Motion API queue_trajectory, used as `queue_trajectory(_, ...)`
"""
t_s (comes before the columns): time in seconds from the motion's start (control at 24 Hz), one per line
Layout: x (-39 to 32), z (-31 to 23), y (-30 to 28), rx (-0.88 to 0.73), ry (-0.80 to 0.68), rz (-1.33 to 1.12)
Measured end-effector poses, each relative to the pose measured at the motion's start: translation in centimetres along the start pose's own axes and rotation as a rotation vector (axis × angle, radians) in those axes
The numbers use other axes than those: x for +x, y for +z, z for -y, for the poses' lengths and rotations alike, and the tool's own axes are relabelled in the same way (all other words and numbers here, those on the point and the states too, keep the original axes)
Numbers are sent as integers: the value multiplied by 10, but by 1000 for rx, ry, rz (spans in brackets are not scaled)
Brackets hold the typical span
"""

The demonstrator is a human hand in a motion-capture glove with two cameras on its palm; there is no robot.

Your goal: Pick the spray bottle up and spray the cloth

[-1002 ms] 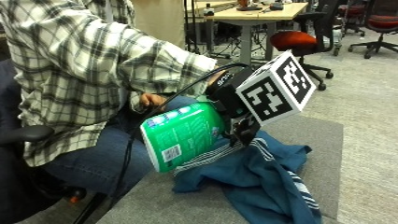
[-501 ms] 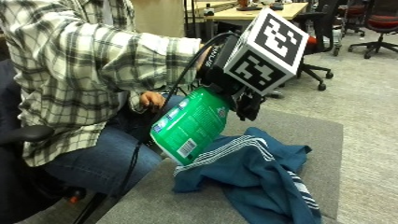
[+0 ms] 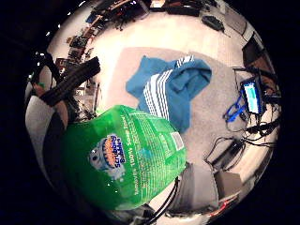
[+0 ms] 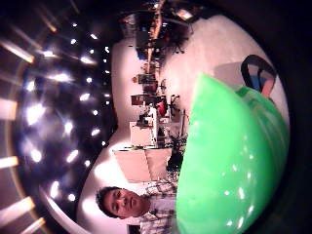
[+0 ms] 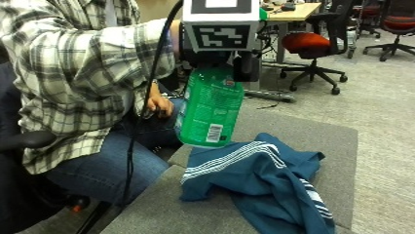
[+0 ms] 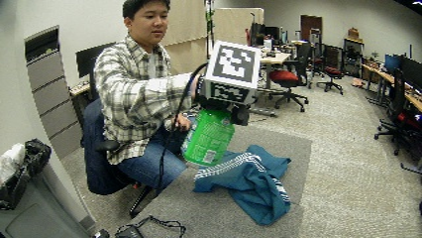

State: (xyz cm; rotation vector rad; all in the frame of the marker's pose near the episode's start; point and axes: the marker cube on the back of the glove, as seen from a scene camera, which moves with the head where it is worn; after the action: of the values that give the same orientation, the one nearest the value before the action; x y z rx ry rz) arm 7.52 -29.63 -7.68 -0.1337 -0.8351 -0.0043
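1. Since the earlier outside frames, the spray bottle (image 5: 211,109) has been swung from a slant, base toward the lower left, to nearly upright, and lifted slightly.
2. Now the bottle is held in mid-air at centre frame, above the near-left edge of the blue cloth (image 5: 259,183), which lies crumpled on the grey table (image 5: 330,141).
3. The bottle's neck is gripped by the gloved right hand (image 5: 217,61), fingers apparently curled round it, though the grip is largely hidden.
4. The bottle's long axis runs almost vertically, base down, head up; which way the nozzle faces cannot be told.
5. A miss is possible: if the nozzle is aimed level, spray may pass over the cloth onto the table.
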Motion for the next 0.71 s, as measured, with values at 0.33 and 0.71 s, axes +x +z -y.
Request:
queue_trajectory(0.33, -9, -13, -18, 163, -154, 113)
queue_trajectory(0.71, -4, -26, -26, 248, -235, 228)
